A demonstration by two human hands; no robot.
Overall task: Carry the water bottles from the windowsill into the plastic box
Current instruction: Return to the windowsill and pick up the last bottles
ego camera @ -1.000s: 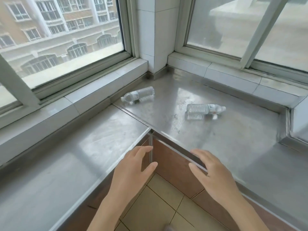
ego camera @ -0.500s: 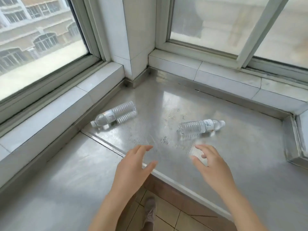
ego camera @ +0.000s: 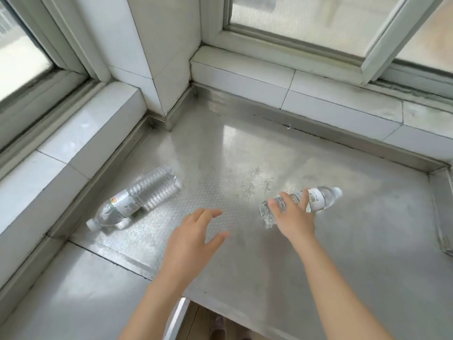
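Two clear water bottles lie on their sides on the steel windowsill (ego camera: 232, 153). The left bottle (ego camera: 137, 200) rests near the tiled ledge, cap pointing toward me. My left hand (ego camera: 193, 234) hovers open to its right, not touching it. The right bottle (ego camera: 321, 197) has its cap pointing right. My right hand (ego camera: 294, 214) lies over its ribbed lower half, with thumb and fingers wrapping around it. The plastic box is not in view.
White tiled ledges (ego camera: 81, 138) and window frames border the sill on the left and at the back. A tiled corner pillar (ego camera: 166, 45) stands at the back. A raised steel edge (ego camera: 441, 217) lines the right side. Floor shows below the front edge.
The view has closed in on the sill. My right hand moved forward onto the right bottle and curled around it. My left hand advanced toward the left bottle.
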